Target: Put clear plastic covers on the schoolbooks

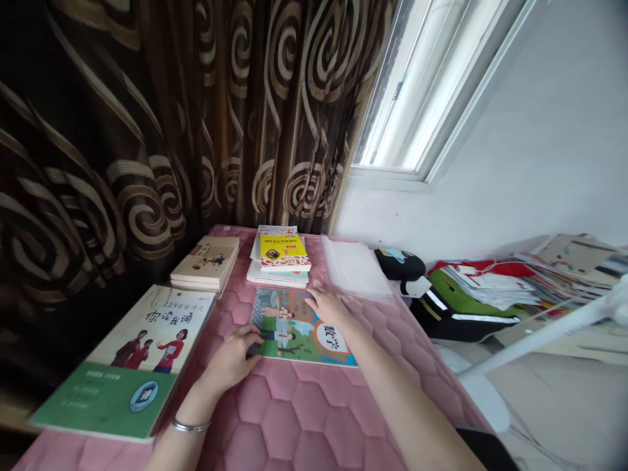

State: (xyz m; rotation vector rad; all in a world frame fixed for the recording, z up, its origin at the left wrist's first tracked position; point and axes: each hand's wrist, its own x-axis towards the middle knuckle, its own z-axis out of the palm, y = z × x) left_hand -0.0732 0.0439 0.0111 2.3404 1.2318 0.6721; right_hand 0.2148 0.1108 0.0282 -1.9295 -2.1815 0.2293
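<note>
A colourful textbook [304, 330] with cartoon children on its cover and Chinese title characters lies flat and turned sideways on the pink quilted cover. My left hand [233, 358] is at its left edge, fingers bent and thumb near the lower corner, gripping that edge. Over the far right part of the book, my right hand [328, 309] rests with fingers stretched out, touching near its far edge. Just beyond lies a stack of books [279, 275], with a yellow-banded book [283, 247] on top. A large green and white book [127, 360] lies left of my left hand.
Several beige books [206, 261] are stacked at the back left. A translucent plastic sheet [356, 267] lies at the back right. Beyond the right edge are a black and green bag [461, 307], piled papers [564, 268] and a white pole [534, 340]. A patterned curtain [275, 118] hangs behind.
</note>
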